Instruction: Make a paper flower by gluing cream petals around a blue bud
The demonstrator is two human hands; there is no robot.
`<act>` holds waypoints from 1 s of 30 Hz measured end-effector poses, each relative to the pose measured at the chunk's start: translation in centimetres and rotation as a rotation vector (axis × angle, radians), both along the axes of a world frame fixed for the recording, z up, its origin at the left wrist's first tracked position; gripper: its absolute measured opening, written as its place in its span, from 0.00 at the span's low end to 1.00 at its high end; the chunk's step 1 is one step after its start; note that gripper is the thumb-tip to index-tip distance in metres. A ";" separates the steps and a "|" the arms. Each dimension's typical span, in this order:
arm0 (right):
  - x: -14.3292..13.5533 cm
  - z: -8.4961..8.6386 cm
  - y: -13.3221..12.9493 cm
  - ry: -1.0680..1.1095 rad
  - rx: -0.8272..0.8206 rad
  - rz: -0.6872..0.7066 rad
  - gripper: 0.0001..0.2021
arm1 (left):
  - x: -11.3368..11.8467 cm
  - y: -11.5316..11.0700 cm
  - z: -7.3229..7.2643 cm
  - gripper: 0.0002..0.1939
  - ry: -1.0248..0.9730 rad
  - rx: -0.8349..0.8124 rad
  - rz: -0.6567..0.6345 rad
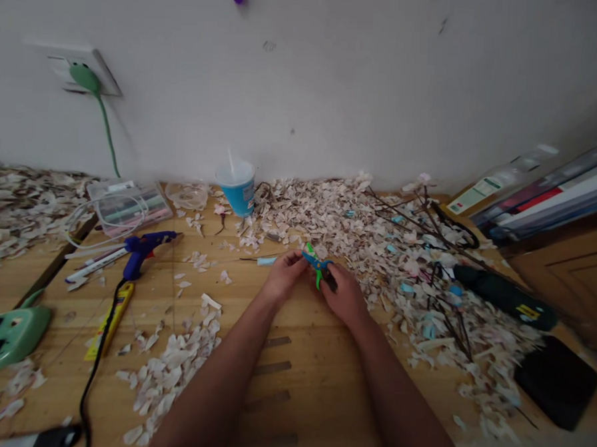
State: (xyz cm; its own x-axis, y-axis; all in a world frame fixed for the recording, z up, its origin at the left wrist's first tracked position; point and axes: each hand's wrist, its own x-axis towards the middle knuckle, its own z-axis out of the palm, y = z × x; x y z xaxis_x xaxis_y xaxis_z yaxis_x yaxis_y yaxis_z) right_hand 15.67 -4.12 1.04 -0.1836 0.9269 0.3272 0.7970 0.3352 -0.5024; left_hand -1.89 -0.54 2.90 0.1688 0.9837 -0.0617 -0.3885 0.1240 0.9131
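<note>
My right hand point(343, 294) is closed around the handle end of small scissors point(317, 262) with blue and bright green parts. The blue and green parts cross each other, so the blades look spread. My left hand point(286, 273) is at the blade tip, its thumb and fingers pinched together. Whatever lies between those fingers is too small to make out. Just left of that hand, a thin stick with a pale blue wrap point(266, 261) lies on the wooden table point(320, 385). Loose pale petals point(324, 211) are heaped behind both hands.
To the left lie a blue glue gun point(139, 252), a yellow packet point(110, 320), a plastic case point(129, 204) and a green tape dispenser point(12, 335). A blue cup point(238, 195) stands near the wall. Twigs point(423, 223), a dark green bottle-like object point(505, 298) and a black object point(556, 380) are right.
</note>
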 end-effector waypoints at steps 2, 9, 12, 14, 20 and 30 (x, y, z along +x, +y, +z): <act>0.0 -0.2 0.0 0.003 0.007 0.000 0.14 | 0.6 -0.5 -0.2 0.19 -0.032 -0.019 0.001; 0.0 -0.2 0.0 -0.010 0.018 -0.001 0.14 | 0.6 -0.1 -0.6 0.19 -0.025 -0.005 0.033; 0.0 -0.1 0.0 -0.021 0.015 0.002 0.13 | -0.2 0.3 -0.3 0.14 0.051 0.043 0.042; 0.0 -0.1 0.0 -0.027 0.014 0.003 0.13 | -0.7 0.5 0.1 0.10 0.109 0.074 0.053; 0.1 -0.1 0.0 -0.037 0.005 0.010 0.13 | -1.5 0.6 0.5 0.07 0.216 0.124 0.082; 0.2 -0.1 0.0 -0.017 -0.001 -0.004 0.12 | -0.1 0.5 -0.9 0.14 0.055 0.050 0.027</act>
State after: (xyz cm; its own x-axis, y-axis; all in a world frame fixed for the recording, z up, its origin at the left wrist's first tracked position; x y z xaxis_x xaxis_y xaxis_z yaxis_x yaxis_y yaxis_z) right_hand 15.83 -4.10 0.95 -0.1858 0.9279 0.3232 0.8068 0.3318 -0.4889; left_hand -2.01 -0.02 1.97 0.1397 0.9900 -0.0211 -0.3407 0.0680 0.9377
